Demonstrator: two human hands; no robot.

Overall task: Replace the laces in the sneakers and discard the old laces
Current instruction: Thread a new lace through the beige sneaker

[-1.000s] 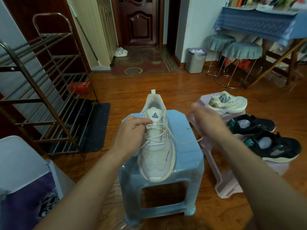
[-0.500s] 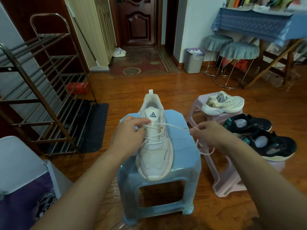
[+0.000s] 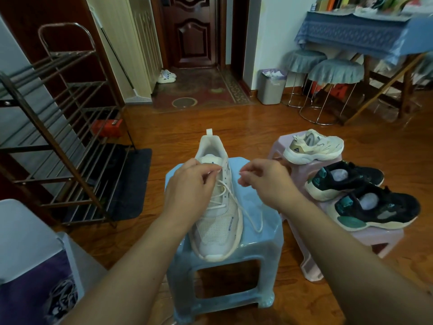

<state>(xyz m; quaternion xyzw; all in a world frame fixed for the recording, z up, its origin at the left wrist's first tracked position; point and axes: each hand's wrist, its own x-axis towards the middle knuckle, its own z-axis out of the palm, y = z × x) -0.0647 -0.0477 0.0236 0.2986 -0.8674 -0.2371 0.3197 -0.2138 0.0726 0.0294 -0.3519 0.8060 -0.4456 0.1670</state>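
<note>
A white sneaker lies toe-toward-me on a light blue plastic stool. A white lace crosses its eyelets, and a loose length trails off to the right over the stool top. My left hand sits over the sneaker's tongue and pinches the lace at the top eyelets. My right hand hovers just right of the shoe and pinches a thin end of the lace between thumb and fingers.
A pink stool to the right carries a cream sneaker and two black sneakers. A metal shoe rack stands left. A grey bin, two round stools and a table stand at the back.
My right hand swung from far out on the right back toward the shoe, and the taut lace slackened into a loop on the stool. The left hand stayed at the tongue.
</note>
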